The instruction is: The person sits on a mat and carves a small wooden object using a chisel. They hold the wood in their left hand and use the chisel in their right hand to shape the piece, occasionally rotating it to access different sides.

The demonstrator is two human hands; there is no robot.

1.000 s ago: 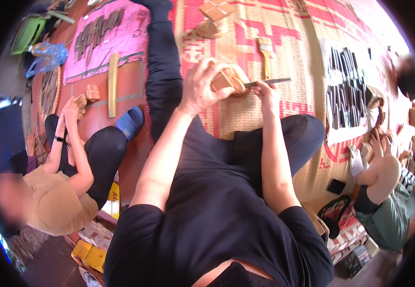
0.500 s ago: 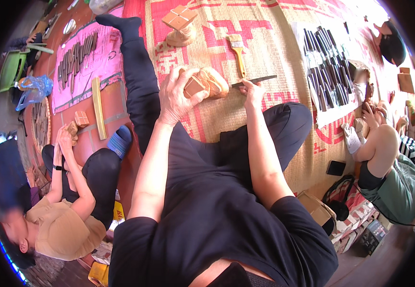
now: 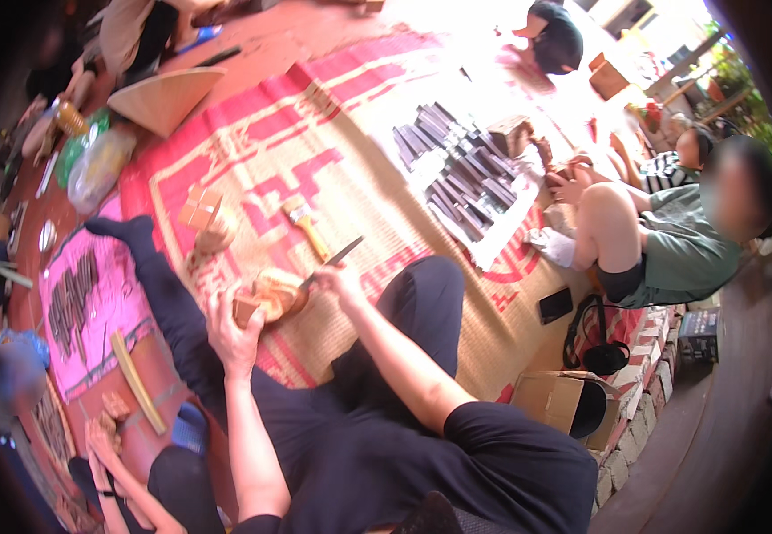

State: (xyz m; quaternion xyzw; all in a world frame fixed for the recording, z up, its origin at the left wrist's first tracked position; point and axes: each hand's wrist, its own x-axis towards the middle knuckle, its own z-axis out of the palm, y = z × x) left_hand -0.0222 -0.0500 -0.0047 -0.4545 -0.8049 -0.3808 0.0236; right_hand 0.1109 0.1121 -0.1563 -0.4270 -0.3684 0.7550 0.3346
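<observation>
A pale brown carved wood piece (image 3: 277,294) with a squared block at one end is gripped in my left hand (image 3: 233,331), above the patterned mat between my legs. My right hand (image 3: 338,279) is closed around a slim dark carving chisel (image 3: 347,251). One end of it points up and right; the other is close to the carving's right side, and I cannot tell if they touch. Just beyond the hands lies a flat paintbrush (image 3: 307,230) with a yellow handle. A second carved wood piece (image 3: 213,224) with a square block top stands on the mat, farther left.
Several dark chisels (image 3: 470,182) lie on a white cloth at the right, and more tools (image 3: 72,307) on a pink cloth at the left. A person (image 3: 662,231) sits at the right; another person's hands (image 3: 105,436) hold wood at lower left. A phone (image 3: 555,305) lies near my right knee.
The whole view has swung to the right, so the mat and my arms appear tilted. Both hands keep their hold on the carving and the chisel.
</observation>
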